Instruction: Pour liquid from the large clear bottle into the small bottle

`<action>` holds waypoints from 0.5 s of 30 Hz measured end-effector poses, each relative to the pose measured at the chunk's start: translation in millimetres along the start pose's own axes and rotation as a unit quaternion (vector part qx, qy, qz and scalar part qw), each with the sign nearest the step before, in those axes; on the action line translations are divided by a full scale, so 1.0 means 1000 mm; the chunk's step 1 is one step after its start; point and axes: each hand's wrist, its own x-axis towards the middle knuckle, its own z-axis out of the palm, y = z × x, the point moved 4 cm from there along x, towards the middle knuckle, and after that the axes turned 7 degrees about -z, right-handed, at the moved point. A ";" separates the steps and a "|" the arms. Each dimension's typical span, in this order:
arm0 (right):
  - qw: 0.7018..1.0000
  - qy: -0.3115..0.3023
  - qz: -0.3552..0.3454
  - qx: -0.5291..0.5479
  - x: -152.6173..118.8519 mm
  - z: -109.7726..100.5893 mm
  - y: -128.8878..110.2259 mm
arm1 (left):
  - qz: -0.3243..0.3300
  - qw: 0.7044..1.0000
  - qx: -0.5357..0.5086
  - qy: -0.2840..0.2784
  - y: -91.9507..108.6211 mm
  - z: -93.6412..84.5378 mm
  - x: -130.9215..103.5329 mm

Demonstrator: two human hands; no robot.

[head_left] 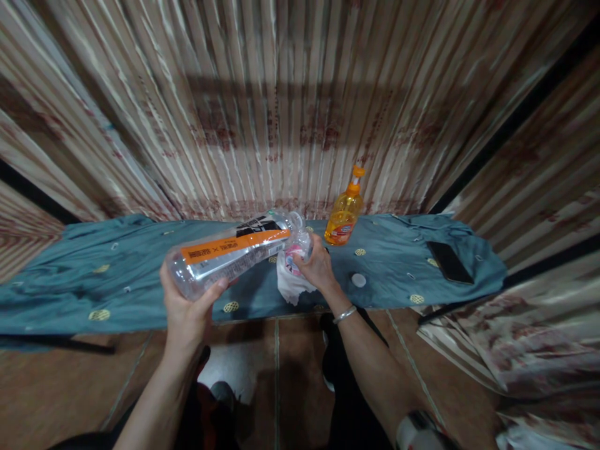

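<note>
My left hand (190, 309) is wrapped round the base of a large clear plastic bottle (229, 253) with an orange and silver label. The bottle is tipped nearly flat, its neck pointing right. Its mouth meets the top of a small clear bottle (300, 240) with a pink and blue label. Whether the mouths touch, I cannot tell. My right hand (319, 265) grips the small bottle, which stands upright. Under and around its lower part lies a white cloth or tissue (293, 284). A white round cap (359, 280) rests on the cover, right of my right hand.
An orange pump bottle (344, 212) of yellow liquid stands behind my right hand. A black phone (450, 262) lies farther right. Everything rests on a narrow bench with a teal cloth (126, 269). Patterned curtains (300, 125) hang behind it and at both sides.
</note>
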 end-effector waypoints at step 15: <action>1.000 0.006 -0.018 -0.007 0.003 0.004 0.003 | -0.038 0.999 -0.022 0.005 0.005 0.010 0.003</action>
